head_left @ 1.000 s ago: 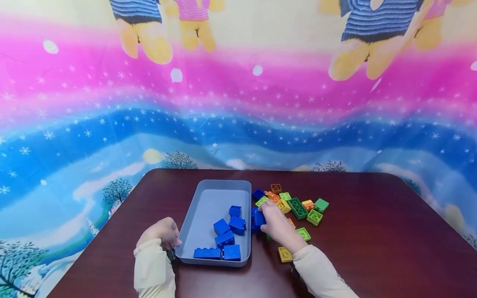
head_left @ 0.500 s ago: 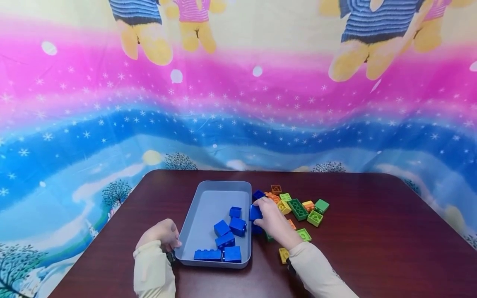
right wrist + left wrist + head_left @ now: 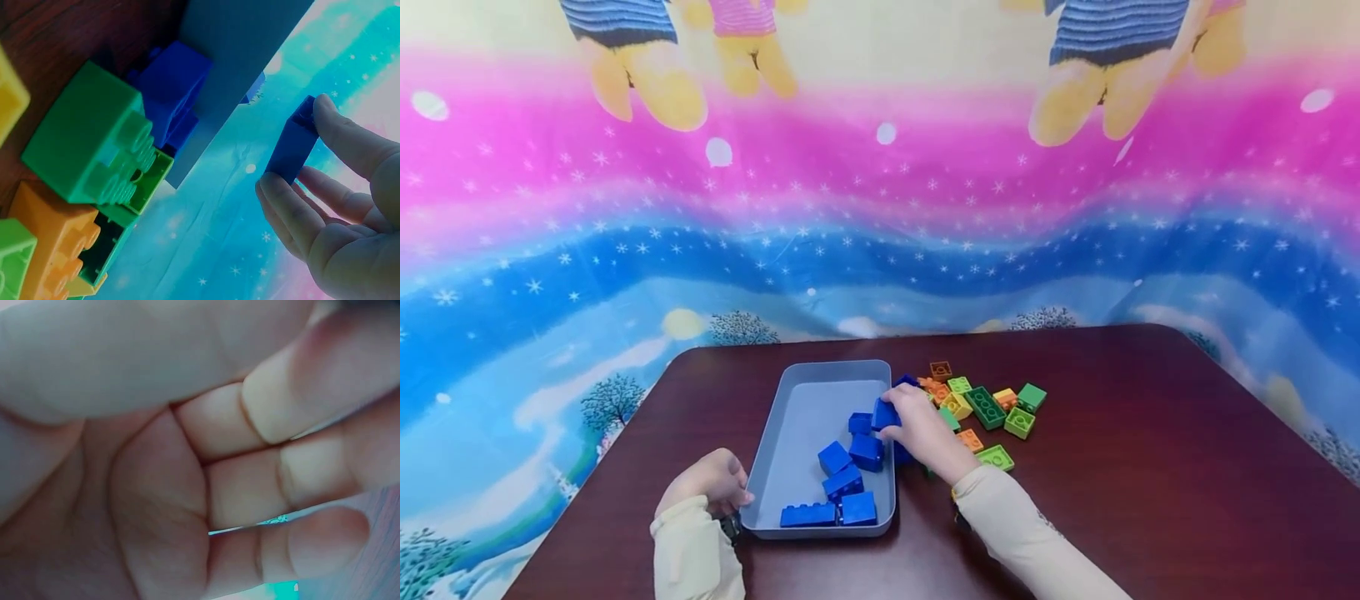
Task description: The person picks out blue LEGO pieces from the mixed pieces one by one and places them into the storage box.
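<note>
My right hand [image 3: 921, 425] pinches a blue toy brick [image 3: 292, 142] between thumb and fingertips. In the head view this brick overlaps the right rim of the grey tray [image 3: 797, 377]; the right wrist view shows it raised above the rim. Several blue bricks [image 3: 808, 515] lie inside the tray, mostly in its near and right parts. At the tray's left rim, near the front corner, my left hand [image 3: 707, 483] grips the edge with bent fingers. The left wrist view shows mainly its palm and fingers [image 3: 244, 481], the fingertips partly out of frame.
Right of the tray lies a loose pile of bricks, among them a dark green brick [image 3: 985, 407], a light green brick [image 3: 995, 457] and an orange brick [image 3: 970, 440]. More blue bricks [image 3: 169, 87] stand against the tray's outer wall. A patterned cloth [image 3: 880, 208] hangs behind the dark table [image 3: 1112, 467].
My right hand has lifted the blue brick from beside the tray and moved it left over the right rim. The left hand stays at the tray. The head view has shifted slightly.
</note>
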Available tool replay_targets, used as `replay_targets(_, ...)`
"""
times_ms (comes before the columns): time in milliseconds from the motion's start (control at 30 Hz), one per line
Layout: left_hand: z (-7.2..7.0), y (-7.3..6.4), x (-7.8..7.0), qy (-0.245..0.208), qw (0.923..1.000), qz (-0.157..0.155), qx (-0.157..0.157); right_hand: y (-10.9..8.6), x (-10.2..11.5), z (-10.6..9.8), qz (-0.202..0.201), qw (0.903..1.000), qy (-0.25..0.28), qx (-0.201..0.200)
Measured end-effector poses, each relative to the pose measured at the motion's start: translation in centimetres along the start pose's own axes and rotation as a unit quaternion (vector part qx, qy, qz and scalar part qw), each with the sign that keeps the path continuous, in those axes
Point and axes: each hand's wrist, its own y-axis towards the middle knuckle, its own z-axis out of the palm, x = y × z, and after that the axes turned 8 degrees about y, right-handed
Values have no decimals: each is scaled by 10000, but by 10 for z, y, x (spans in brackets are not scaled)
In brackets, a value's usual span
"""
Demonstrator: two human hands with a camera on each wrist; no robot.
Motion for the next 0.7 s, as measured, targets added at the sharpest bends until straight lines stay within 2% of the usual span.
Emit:
replay_targets(300,2,-3,2,-94,9999,-25,-105,6,0,9,-168,9996,131,-197)
replay_targets(433,3,-5,2,-95,9998,-111,-104,8,-3,14,-266,9994,29,-214)
replay_targets(700,5,-5,1,-62,9996,-38,-273,23,-6,22,-515,9980,-130,-334)
